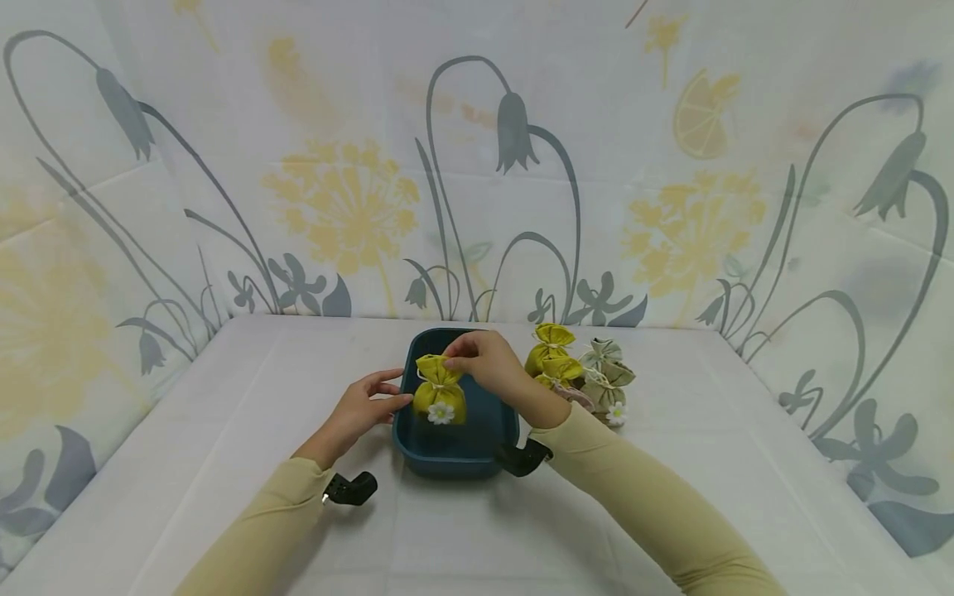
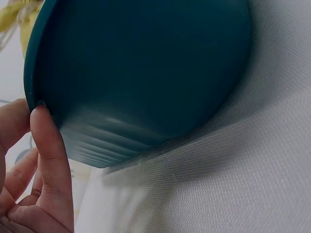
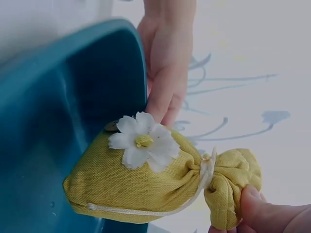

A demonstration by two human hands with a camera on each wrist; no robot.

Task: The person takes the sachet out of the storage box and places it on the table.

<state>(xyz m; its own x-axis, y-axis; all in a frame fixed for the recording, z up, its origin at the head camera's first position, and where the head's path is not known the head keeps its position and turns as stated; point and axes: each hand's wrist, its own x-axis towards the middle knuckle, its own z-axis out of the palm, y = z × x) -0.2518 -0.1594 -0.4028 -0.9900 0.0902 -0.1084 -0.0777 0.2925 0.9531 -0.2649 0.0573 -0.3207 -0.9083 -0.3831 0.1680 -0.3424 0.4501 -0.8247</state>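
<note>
My right hand (image 1: 492, 364) pinches the gathered neck of a yellow drawstring pouch (image 1: 440, 399) with a white cord and a white fabric flower. In the head view the pouch hangs over a dark teal plastic basin (image 1: 455, 463). Seen from the right wrist, the thumb lies on the pouch's (image 3: 131, 187) ruffled top, and its body is at the basin's rim (image 3: 138, 43). My left hand (image 1: 365, 414) is at the basin's left side. Its fingertips touch the rim area, with fairly straight fingers (image 2: 51, 150); one fingertip is partly hidden behind the rim.
Right of the basin stands a group of small drawstring pouches: yellow ones (image 1: 553, 338) and pale grey-green and beige ones (image 1: 607, 377), partly behind the right forearm. A white cloth covers the table (image 1: 462, 538). Behind it hangs a flower-print curtain (image 1: 477, 207).
</note>
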